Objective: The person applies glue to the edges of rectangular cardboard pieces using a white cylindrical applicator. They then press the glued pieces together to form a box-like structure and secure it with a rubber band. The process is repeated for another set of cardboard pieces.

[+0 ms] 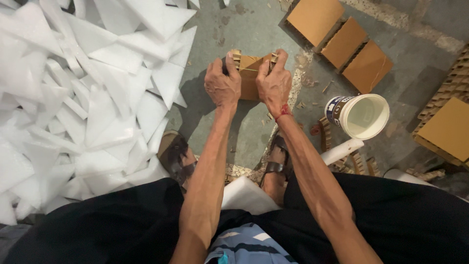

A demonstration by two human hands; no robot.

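Corrugated brown cardboard block [250,78], ridged edges

Matt brown cardboard piece [250,78]; white foam sheets [88,98]; glossy plastic bucket [359,115].

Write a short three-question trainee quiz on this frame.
1. True or false: both hands, the left hand and the right hand, grip the cardboard piece.
2. The white bucket lies on which side of the person? A) left B) right
3. What is the heap on the person's left made of?

Key: 1 true. 2 B. 3 White foam pieces, many of them triangular.
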